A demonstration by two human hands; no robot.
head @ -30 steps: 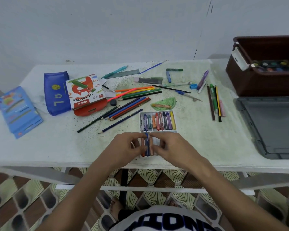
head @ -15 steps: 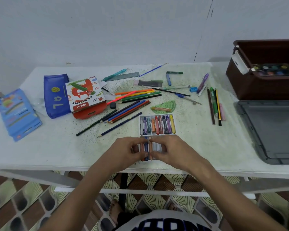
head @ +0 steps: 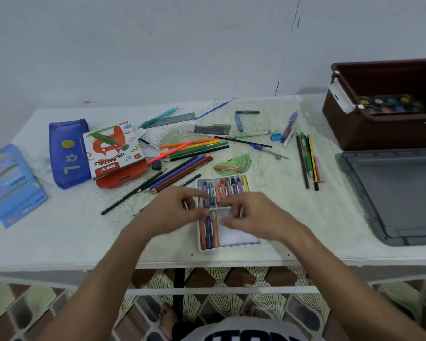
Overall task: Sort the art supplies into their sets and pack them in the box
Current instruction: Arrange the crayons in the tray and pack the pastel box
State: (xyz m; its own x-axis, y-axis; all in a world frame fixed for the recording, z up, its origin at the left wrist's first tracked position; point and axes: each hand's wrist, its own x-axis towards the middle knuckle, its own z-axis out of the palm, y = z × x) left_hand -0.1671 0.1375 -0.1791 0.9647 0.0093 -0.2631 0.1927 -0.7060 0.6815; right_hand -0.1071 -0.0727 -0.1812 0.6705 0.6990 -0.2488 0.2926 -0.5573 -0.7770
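Head view, near edge first: both hands hover over the white tray (head: 241, 238) at the table (head: 59, 232) front. Left hand (head: 172, 212) sits at the tray's left side, fingers loosely bent near the seam betw. the two rows; looks like fingertips touch the tray rim, but motion blur means I can't tell if it pinches a pastel. Right hand (head: 252, 219) covers the tray's middle-right, fingers curled down onto it; same blur, can't tell whether it's gripping anything.

Near row holds three pastels (head: 208, 232), lying just below and betw. the two hands; rest of that row is bare slots. Far row of pastels (head: 228, 187) is nearly full, just beyond the fingertips.

Judgement: step is seating pastels into slots. Do it well by steadying the tray w/ one hand, laying each stick parallel to its neighbours, pressing flat so none rides up.

Further out: green protractor (head: 234, 163), loose pencils (head: 182, 166), pastels carton (head: 113, 151) to the left, well apart from hands. Far right, brown box (head: 379, 134) w/ a paint palette (head: 389, 105) inside, grey lid (head: 401, 193) beside it. Tray has to go into the carton, then over there.
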